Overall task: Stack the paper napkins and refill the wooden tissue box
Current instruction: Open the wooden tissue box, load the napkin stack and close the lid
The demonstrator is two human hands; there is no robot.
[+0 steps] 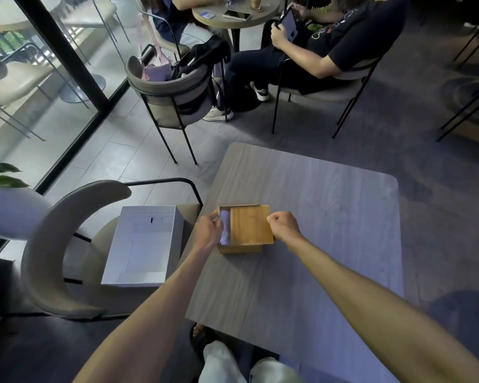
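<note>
Table (315, 189) | wooden tissue box (239, 248) flat, lid (250, 225) offset rightward | napkins (224, 228) exposed left

Tissue box (242, 248): honey-brown wood. Lid (251, 225): same warm tone, fine straight grain. Napkins (225, 228): white, bluish cast. Table (315, 217): pale grey, wavy wood-grain pattern. Carton (144, 244): plain white, faint grey lines, small dark mark. Chair (56, 244): beige padding, black metal frame. Floor (116, 158): grey tiles. Bag (156, 70): pale pink.

The person has bare forearms (161, 294), pale trousers (221, 363) and a dark open-toed sandal (198, 338) on one foot
</note>
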